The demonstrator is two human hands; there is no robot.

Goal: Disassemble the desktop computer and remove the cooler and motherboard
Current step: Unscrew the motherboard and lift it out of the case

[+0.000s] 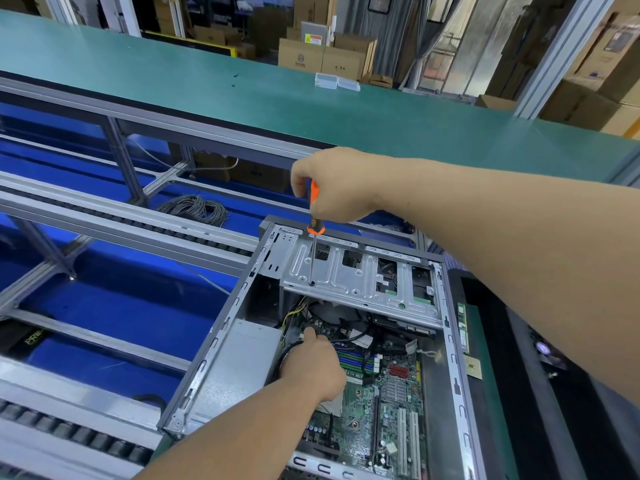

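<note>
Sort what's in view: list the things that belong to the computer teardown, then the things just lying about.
Part of the job:
- open grey metal computer case
- green motherboard
- silver drive-bay bracket
- orange-handled screwdriver, gripped by the right hand
- left hand, reaching among black cables by the board

Lying about:
- coiled grey cable bundle
- two clear plastic boxes
- brown cardboard cartons

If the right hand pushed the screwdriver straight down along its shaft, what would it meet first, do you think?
The right hand holds the screwdriver with its tip in a hole of the drive cage; the cage hides whatever lies below.
</note>
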